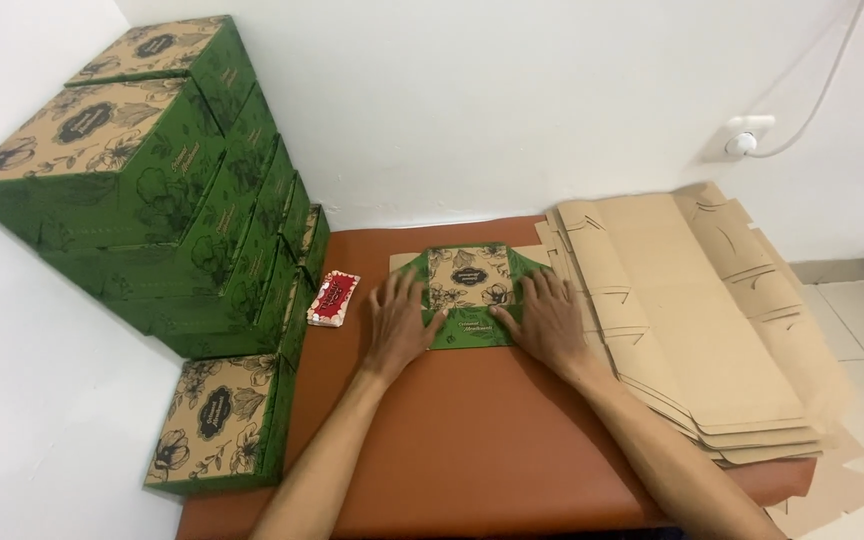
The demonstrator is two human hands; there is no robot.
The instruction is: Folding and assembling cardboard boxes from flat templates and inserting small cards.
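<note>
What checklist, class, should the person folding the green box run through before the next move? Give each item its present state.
1. Both hands on the box: left hand and right hand press flat on the green box: ok.
2. Box lies on the brown table: ok.
3. Flat cardboard stack beside the right hand: ok.
4. Finished boxes stacked apart at left: ok.
5. Small red packet apart from the box: ok.
6. Flaps locked underneath: cannot tell.

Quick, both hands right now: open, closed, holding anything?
Left hand: open, flat, pressing the green floral box.
Right hand: open, flat, pressing the same box's other side.
</note>
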